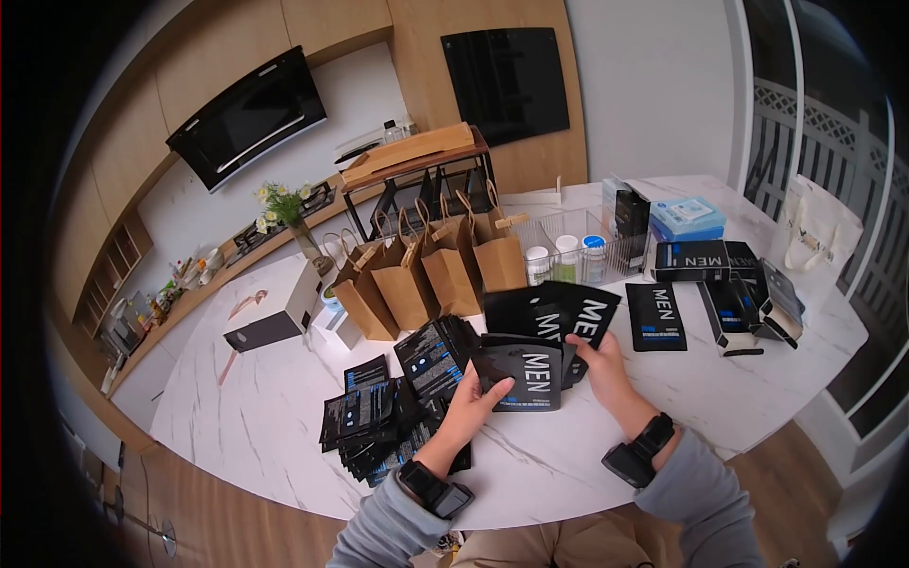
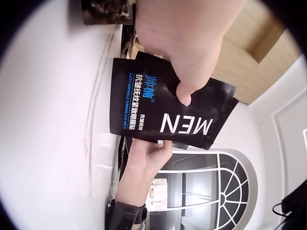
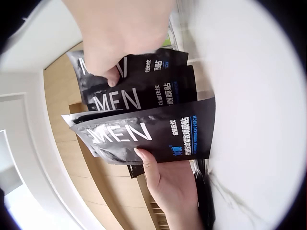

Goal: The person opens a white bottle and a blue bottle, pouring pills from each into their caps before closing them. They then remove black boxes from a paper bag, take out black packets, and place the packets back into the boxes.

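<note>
My left hand [image 1: 467, 405] pinches a few black eye patch sachets [image 1: 530, 390] marked MEN, the thumb lying across their front. My right hand [image 1: 608, 377] grips several more of these sachets [image 1: 592, 310], fanned out beside and behind the left hand's ones, with its thumb on the face of one. In the right wrist view the left hand's sachets [image 3: 144, 136] overlap the fanned ones [image 3: 144, 93]. A loose pile of matching sachets [image 1: 360, 414], mostly back side up, lies left of my left hand. One sachet [image 1: 655, 317] lies flat beyond my right hand.
Brown paper bags [image 1: 445, 275] stand in a row behind the sachets, near a clear divided bin [image 1: 606, 251] with small bottles. Opened black boxes [image 1: 734, 303] lie at right, before a white bag [image 1: 819, 227]. A white-and-dark box [image 1: 275, 308] sits at left.
</note>
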The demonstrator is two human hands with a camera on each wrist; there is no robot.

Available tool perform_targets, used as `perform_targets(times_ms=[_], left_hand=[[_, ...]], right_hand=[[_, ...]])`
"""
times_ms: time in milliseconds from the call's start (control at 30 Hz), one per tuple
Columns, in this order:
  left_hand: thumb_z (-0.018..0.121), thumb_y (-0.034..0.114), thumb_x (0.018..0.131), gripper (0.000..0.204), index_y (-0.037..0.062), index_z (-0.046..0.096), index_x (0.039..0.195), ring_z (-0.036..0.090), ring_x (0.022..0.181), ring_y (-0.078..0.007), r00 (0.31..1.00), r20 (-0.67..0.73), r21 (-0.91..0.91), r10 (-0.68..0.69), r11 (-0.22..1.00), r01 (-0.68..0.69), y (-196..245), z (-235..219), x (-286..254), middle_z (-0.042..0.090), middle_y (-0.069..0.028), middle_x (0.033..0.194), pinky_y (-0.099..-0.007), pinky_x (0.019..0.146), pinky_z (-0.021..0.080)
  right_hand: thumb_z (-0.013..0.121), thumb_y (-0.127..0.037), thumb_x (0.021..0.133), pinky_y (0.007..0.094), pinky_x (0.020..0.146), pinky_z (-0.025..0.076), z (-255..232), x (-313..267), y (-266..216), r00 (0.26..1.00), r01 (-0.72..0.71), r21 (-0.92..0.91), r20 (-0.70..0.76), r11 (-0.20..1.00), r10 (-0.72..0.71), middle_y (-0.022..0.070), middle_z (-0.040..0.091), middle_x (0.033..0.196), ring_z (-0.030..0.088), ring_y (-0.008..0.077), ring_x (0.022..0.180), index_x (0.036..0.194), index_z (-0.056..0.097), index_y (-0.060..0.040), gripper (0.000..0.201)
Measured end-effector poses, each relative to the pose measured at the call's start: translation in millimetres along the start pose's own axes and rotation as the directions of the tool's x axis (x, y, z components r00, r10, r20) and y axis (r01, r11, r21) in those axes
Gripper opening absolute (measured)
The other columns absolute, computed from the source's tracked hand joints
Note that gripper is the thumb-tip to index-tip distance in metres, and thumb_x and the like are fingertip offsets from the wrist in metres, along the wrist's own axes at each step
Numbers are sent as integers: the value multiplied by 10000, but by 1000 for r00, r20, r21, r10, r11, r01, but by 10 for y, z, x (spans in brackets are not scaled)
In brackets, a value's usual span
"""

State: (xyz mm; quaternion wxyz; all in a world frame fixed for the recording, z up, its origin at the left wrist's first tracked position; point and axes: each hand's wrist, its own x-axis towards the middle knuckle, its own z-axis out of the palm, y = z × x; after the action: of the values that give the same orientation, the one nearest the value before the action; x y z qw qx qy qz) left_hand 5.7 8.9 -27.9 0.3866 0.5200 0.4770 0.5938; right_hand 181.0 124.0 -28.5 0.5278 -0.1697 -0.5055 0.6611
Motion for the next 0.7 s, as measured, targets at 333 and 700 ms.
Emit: perform_targets(times_ms=[333, 700], left_hand=[[555, 15, 833, 383, 7, 391, 1179, 463, 1043, -137, 960, -172, 99, 222, 973, -207, -1, 31, 17, 505, -78, 1125, -252, 925, 339], [595, -37, 785, 635, 52, 227, 1295, 453, 1035, -129, 987, -85, 84, 136, 988, -129, 41, 71, -9, 471, -72, 1109, -255, 917, 346]], right_hand=[[588, -176, 844, 250, 883, 384, 33, -31, 32, 926, -291, 142, 290, 946, 241, 49, 547, 1096, 505, 114, 1009, 1155, 461, -1, 379], [679, -87, 747, 257, 849, 406, -37, -18, 161, 901, -149, -245, 365, 958, 234, 51, 566, 1038, 512, 125, 955, 1116, 487, 6, 426]])
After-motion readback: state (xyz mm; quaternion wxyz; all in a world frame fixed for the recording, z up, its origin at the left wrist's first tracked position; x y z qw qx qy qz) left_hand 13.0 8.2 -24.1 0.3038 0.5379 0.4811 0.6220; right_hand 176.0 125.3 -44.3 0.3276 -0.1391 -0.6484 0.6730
